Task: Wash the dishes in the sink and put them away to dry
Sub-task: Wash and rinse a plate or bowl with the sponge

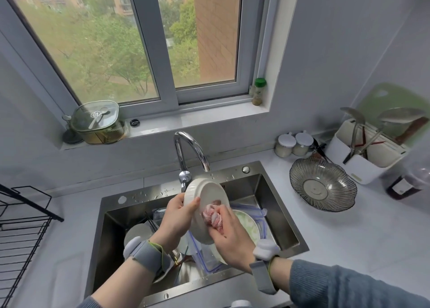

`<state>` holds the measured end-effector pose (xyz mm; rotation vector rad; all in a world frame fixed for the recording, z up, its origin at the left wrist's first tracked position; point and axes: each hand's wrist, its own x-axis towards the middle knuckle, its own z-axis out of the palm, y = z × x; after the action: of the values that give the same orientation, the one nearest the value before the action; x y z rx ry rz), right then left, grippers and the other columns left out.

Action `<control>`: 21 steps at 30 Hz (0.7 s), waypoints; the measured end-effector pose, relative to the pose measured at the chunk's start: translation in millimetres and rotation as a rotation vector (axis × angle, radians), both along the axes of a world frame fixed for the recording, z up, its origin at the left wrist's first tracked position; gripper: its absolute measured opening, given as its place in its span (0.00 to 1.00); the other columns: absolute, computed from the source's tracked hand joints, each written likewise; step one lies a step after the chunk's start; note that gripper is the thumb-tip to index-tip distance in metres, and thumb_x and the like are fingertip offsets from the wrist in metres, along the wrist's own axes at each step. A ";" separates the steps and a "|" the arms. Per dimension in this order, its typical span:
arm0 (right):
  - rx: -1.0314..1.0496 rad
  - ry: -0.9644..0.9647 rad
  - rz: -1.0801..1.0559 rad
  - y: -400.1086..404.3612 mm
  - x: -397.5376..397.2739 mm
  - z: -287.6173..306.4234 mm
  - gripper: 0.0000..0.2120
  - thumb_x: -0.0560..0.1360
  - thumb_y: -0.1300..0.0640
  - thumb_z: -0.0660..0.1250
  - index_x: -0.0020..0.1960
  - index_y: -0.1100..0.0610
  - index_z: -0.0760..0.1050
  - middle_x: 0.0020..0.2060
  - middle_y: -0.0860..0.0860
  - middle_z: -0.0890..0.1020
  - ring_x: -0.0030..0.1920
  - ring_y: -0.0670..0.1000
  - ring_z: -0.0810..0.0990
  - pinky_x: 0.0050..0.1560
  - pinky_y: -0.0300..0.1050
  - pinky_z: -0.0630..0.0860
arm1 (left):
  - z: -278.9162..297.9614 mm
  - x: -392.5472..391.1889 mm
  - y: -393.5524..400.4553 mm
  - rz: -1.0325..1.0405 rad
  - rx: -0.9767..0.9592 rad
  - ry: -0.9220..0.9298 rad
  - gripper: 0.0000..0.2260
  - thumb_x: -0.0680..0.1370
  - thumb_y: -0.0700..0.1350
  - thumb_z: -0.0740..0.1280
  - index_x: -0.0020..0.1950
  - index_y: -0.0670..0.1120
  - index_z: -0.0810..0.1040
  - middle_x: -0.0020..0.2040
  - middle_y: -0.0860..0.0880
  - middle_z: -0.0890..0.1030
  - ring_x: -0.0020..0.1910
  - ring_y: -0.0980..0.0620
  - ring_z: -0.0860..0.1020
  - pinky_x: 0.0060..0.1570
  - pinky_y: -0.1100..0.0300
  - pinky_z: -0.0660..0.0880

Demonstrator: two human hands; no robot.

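Over the sink, the left hand is gripping a tilted white dish while the right hand is clutching a pink scrubber against it.

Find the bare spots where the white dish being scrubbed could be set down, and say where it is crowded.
Bare counter lies right of the sink, in front of the ribbed glass bowl. The black wire rack on the left holds nothing visible. The sink basin is crowded with dishes, and the far right corner with jars and utensil holder.

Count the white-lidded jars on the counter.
2: the left jar and the right jar stand side by side at the back wall, behind the glass bowl. The caddy may hide more.
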<state>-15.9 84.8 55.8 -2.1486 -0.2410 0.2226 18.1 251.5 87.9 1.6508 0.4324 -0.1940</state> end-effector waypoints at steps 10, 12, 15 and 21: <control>0.135 0.313 -0.437 -20.0 61.1 -34.1 0.09 0.79 0.54 0.66 0.43 0.49 0.67 0.38 0.53 0.74 0.38 0.57 0.74 0.43 0.51 0.74 | 10.8 -9.4 4.1 0.012 -0.077 0.046 0.07 0.81 0.41 0.69 0.57 0.40 0.80 0.49 0.40 0.85 0.44 0.43 0.83 0.44 0.47 0.79; 0.157 0.387 -0.451 -24.6 77.7 -28.0 0.05 0.79 0.61 0.62 0.45 0.55 0.69 0.37 0.51 0.75 0.39 0.55 0.74 0.43 0.46 0.72 | 17.1 -12.4 5.3 -0.031 -0.116 0.062 0.07 0.82 0.41 0.68 0.57 0.39 0.80 0.47 0.42 0.84 0.42 0.44 0.83 0.40 0.50 0.79; 0.229 0.426 -0.447 -30.1 96.1 -19.9 0.06 0.73 0.60 0.59 0.44 0.55 0.75 0.40 0.53 0.81 0.43 0.57 0.79 0.47 0.50 0.75 | 21.5 -16.3 3.4 -0.123 -0.102 0.053 0.07 0.82 0.42 0.69 0.58 0.42 0.81 0.49 0.43 0.86 0.44 0.44 0.84 0.42 0.49 0.81; 0.216 0.250 -0.297 -3.1 84.5 20.5 0.10 0.68 0.48 0.65 0.47 0.52 0.75 0.40 0.48 0.83 0.46 0.58 0.80 0.52 0.51 0.76 | 14.2 -12.5 -8.7 -0.194 0.188 -0.005 0.10 0.76 0.50 0.72 0.55 0.49 0.80 0.48 0.48 0.86 0.49 0.45 0.84 0.52 0.47 0.80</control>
<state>68.6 81.8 76.3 -1.8918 0.1900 0.2760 5.5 242.7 102.1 1.8791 0.2927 -0.3003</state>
